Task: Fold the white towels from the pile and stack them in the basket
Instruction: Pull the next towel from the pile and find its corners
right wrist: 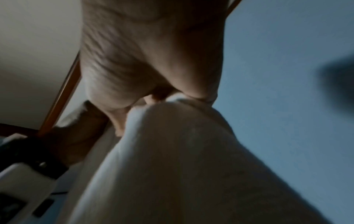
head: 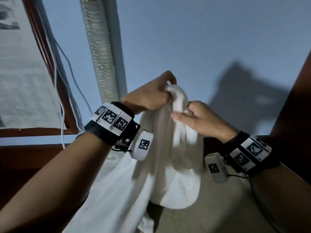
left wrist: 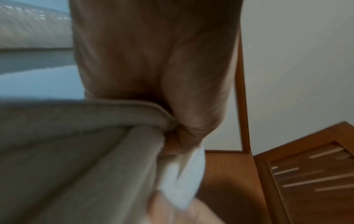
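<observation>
Head view: left hand point(head: 148, 96) and right hand point(head: 198, 118) grip white towel point(head: 170, 148)

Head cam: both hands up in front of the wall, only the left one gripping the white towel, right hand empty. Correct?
Not quite. The right hand isn't empty: it pinches the white towel too, just below the left hand. The head view shows both gripping it, raised before the wall.

Dim, bluish light. Hard dark shadow on the wall point(head: 249, 91) right of the towel point(head: 170, 148). Both wrist views motion-blurred, soft; head view bends at its edges.
</observation>
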Available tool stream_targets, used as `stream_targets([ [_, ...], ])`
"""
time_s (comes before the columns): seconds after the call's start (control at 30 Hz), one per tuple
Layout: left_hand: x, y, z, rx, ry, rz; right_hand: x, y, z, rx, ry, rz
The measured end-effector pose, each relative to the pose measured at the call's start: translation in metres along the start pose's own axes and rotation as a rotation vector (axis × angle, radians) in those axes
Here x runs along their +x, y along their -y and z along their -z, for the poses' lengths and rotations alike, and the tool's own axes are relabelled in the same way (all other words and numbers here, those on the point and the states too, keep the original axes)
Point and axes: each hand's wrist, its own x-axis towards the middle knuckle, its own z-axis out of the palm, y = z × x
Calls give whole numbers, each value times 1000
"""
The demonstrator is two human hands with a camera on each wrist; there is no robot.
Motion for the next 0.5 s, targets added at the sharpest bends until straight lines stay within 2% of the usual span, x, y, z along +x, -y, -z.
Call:
stream_targets([
  [0.1, -1, 15, -8, 255, -166, 24, -6, -8, 33, 53, -226, -14],
  [0.17, -6, 35, -34, 255, -210, 112, -11, -17, 56, 174, -356, -73],
  [0.33, -40, 107, -110, 37, -109, 369, -13, -60, 111, 422, -604, -235],
  [0.43, -56, 142, -119, 15, -68, 521, -20, -106, 138, 343, -586, -275],
  [0.5, -54, 149, -112, 96, -166, 607, -27, -138, 147, 229, -491, -290],
])
